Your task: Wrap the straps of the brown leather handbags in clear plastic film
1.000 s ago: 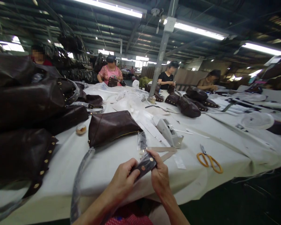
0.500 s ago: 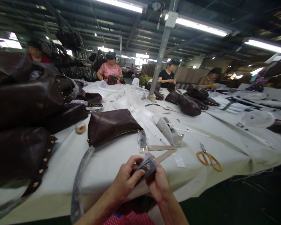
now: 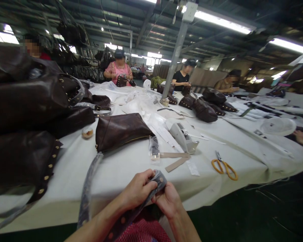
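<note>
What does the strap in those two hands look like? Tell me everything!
The strap is dark and looks like leather, with round, copper-coloured studs along it. Clear, wrinkly plastic covers it. Its end is raised and bent: the left hand pinches it with the thumb on top, and the right hand holds it close by. The rest slopes down beside the left forearm.

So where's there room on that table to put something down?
The white cloth looks bare between the zipped bag and the left hand, between the hanging wrapped strap and the studded bag, and right of the scissors. It's crowded at the left, with piled bags, and around the tape dispenser, with strips and plastic.
</note>
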A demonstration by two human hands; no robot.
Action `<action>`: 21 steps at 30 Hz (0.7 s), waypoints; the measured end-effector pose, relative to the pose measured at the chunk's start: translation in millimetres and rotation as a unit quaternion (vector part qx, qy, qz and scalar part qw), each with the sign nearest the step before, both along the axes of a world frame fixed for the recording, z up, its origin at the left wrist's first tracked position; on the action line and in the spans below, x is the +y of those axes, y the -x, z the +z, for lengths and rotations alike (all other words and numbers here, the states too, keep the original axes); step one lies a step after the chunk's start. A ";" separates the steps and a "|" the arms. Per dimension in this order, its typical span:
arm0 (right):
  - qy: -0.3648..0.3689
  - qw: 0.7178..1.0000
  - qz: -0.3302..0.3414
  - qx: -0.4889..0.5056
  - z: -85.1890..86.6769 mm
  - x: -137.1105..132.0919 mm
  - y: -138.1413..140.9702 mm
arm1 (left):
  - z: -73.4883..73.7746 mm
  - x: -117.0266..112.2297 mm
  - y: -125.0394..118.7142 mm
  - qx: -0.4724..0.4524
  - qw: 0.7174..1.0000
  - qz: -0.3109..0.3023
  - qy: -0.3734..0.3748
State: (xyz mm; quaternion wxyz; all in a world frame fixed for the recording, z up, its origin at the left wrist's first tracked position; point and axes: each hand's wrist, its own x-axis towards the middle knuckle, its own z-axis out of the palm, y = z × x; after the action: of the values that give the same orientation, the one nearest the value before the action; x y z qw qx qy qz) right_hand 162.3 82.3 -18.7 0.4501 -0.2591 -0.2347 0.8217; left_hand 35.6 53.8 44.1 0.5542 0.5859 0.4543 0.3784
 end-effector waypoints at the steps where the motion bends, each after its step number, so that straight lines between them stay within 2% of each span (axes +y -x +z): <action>1: -0.018 0.999 -0.016 -0.040 0.8 -0.7 -2.6 | -2.4 -0.8 -0.7 0.006 1.000 0.016 0.006; 3: -0.115 0.976 -0.071 -0.168 5.7 0.8 -10.6 | -4.3 -0.2 -1.8 0.013 0.998 0.047 0.027; 4: -0.199 0.944 -0.102 -0.242 9.6 3.2 -15.5 | -3.5 1.1 -2.3 0.014 0.998 0.054 0.037; 5: -0.298 0.893 -0.125 -0.313 14.3 6.6 -20.7 | -1.7 2.8 -2.8 0.012 0.998 0.054 0.040; 7: -0.487 0.756 -0.139 -0.414 25.1 15.0 -30.1 | 5.0 6.2 -4.2 -0.005 0.999 0.037 0.025; 8: -0.553 0.694 -0.141 -0.439 30.6 19.0 -33.7 | 9.3 7.4 -4.9 -0.015 0.999 0.028 0.014; 9: -0.592 0.649 -0.146 -0.455 35.8 22.4 -36.3 | 13.7 8.1 -5.5 -0.025 0.999 0.020 0.007; 10: -0.604 0.626 -0.154 -0.469 40.4 24.7 -37.8 | 17.8 8.4 -5.7 -0.035 0.999 0.013 0.005; 11: -0.595 0.622 -0.167 -0.481 44.4 25.9 -38.0 | 21.2 8.3 -5.4 -0.045 0.999 0.008 0.005; 12: -0.572 0.633 -0.181 -0.489 47.5 26.0 -36.9 | 23.5 8.2 -4.5 -0.055 0.998 0.005 0.004; 14: -0.500 0.690 -0.193 -0.486 51.0 23.4 -31.0 | 23.7 8.4 -1.1 -0.078 0.997 -0.014 -0.002; 16: -0.407 0.785 -0.181 -0.431 51.1 18.7 -20.6 | 18.8 9.4 3.4 -0.092 0.995 -0.042 -0.019; 18: -0.276 0.889 -0.169 -0.324 48.6 13.8 -7.8 | 11.6 10.6 7.3 -0.082 0.994 -0.059 -0.047; 19: -0.206 0.928 -0.163 -0.263 46.8 11.8 -1.5 | 8.3 10.8 8.6 -0.064 0.994 -0.057 -0.065; 21: -0.096 0.971 -0.143 -0.166 43.2 9.3 8.2 | 3.4 10.3 9.6 -0.010 0.995 -0.038 -0.093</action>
State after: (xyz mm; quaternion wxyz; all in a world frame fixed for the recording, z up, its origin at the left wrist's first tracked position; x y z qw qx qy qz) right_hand 154.1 91.6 24.6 0.5402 -0.3781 -0.3448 0.6681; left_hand 26.0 64.1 47.5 0.5161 0.6476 0.3889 0.4037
